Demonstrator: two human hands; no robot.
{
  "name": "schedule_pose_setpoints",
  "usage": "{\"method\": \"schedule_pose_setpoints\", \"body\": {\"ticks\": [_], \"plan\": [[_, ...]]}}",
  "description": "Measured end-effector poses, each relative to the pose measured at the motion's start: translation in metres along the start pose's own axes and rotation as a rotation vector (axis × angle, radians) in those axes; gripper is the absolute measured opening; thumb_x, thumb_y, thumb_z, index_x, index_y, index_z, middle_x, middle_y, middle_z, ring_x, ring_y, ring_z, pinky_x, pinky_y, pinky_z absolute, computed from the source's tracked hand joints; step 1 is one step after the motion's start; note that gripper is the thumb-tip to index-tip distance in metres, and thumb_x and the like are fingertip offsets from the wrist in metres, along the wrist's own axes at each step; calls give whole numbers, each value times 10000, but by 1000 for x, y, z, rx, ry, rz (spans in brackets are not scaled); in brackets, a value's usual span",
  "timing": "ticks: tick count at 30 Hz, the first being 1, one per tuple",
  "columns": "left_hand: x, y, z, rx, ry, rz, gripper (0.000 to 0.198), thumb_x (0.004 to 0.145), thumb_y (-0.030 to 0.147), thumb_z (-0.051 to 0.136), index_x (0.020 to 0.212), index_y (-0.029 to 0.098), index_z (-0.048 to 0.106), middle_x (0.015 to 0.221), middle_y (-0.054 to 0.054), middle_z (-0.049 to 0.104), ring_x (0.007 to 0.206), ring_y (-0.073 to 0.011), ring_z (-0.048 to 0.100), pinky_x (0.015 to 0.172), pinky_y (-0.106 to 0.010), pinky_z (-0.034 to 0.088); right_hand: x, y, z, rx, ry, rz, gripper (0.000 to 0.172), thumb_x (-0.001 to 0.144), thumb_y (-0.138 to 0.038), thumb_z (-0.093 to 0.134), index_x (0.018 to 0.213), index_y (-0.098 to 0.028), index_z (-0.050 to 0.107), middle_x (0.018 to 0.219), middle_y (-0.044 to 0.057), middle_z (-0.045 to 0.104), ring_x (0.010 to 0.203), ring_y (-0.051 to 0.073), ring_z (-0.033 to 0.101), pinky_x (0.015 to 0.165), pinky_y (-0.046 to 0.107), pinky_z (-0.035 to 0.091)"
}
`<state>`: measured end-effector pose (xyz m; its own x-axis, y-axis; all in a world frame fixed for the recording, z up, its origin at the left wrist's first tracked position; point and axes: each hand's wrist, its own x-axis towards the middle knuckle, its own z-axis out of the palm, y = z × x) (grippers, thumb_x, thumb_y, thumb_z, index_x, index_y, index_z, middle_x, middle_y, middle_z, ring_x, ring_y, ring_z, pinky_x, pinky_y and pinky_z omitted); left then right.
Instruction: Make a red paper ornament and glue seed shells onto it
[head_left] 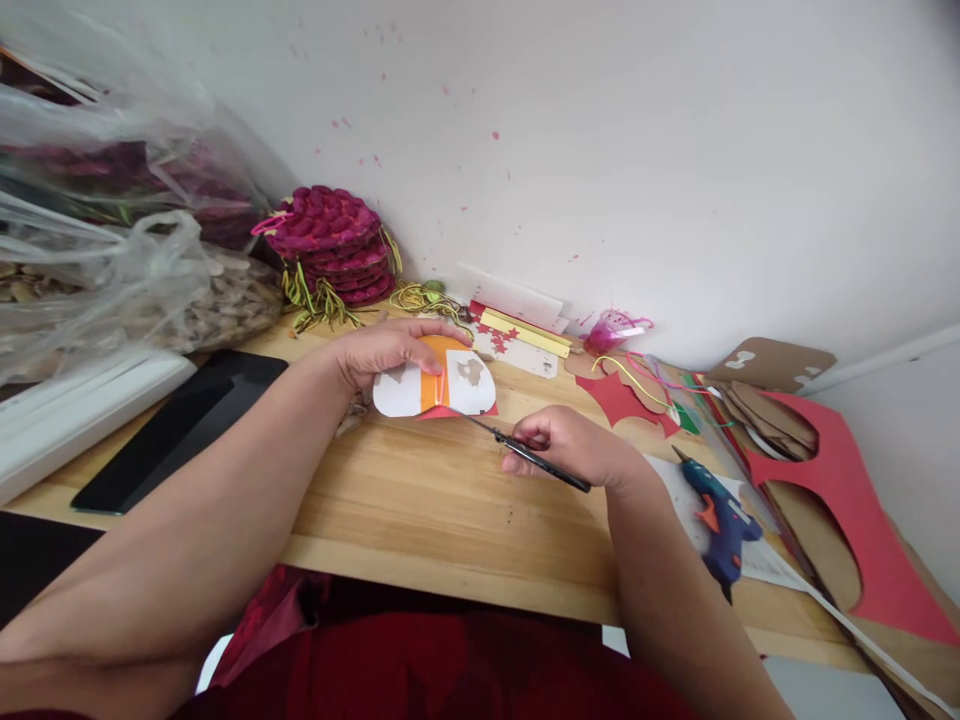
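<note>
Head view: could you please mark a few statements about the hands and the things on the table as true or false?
1. The left hand holds the paper cutout. True.
2. The right hand holds the blue glue gun. False: it holds a slim black tool, and the glue gun lies on the table.
3. The tool's tip points toward the cutout. True.
4. The black tablet lies beside the glue gun. False: it lies at the table's opposite, left end.

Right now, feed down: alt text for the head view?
The left hand holds a white-and-orange paper shape at the wooden table while the right hand holds a slim black tool, tip at the shape's lower edge. A blue glue gun lies to the right.
</note>
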<state>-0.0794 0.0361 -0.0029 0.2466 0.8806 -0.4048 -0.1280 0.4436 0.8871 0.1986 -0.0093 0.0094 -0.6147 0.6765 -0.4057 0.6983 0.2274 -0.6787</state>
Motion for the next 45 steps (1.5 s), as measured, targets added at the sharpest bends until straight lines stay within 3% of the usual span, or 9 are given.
{"method": "schedule_pose_setpoints", "body": {"ticks": [3, 8, 18, 28, 34, 40, 45], "plan": [[0, 0, 0, -13, 19, -25, 659, 408, 6, 803, 1045, 175, 813, 810, -152, 745, 532, -347, 685, 431, -420, 519, 0, -2, 0, 16, -7, 31, 477, 784, -643, 738, 703, -179, 664, 636, -41, 480, 599, 114, 392, 541, 256, 301], [-2, 1, 2, 13, -50, -50, 632, 395, 22, 794, 992, 226, 819, 808, -125, 766, 466, -250, 641, 391, -313, 455, 2, -4, 3, 11, 0, 47, 463, 768, -632, 760, 702, -181, 676, 626, -42, 481, 584, 112, 385, 532, 258, 290], [1, -1, -1, 81, -71, 14, 653, 392, 104, 796, 1032, 230, 821, 853, -138, 770, 502, -260, 642, 406, -307, 428, 1, -7, 4, -1, 21, 67, 464, 781, -625, 755, 665, -187, 652, 609, -52, 443, 589, 111, 359, 518, 267, 259], [-1, 3, -4, 127, -105, -9, 634, 448, 106, 786, 1065, 248, 803, 849, -89, 778, 481, -200, 625, 409, -259, 409, 1, -8, 4, -52, 42, 87, 520, 761, -673, 752, 643, -183, 624, 592, -59, 400, 570, 103, 327, 510, 272, 212], [1, 1, -5, 54, -121, 0, 612, 436, 101, 794, 1034, 234, 805, 933, -120, 787, 635, -278, 712, 521, -340, 534, 1, -11, 5, -61, 82, 90, 558, 745, -704, 758, 607, -183, 612, 558, -64, 414, 558, 100, 334, 495, 263, 225], [2, 0, -3, 31, -112, 10, 608, 429, 99, 799, 1026, 211, 806, 957, -148, 781, 659, -315, 724, 553, -408, 573, 1, -11, 7, -97, 135, 75, 552, 739, -710, 762, 605, -190, 636, 535, -59, 449, 540, 102, 352, 488, 263, 224], [4, -1, -4, 38, -46, 58, 614, 445, 108, 797, 1051, 209, 798, 928, -146, 773, 646, -302, 727, 509, -365, 557, 4, -6, 11, -135, 235, 37, 547, 756, -651, 771, 562, -188, 552, 533, -56, 434, 530, 98, 344, 488, 260, 217]]}}
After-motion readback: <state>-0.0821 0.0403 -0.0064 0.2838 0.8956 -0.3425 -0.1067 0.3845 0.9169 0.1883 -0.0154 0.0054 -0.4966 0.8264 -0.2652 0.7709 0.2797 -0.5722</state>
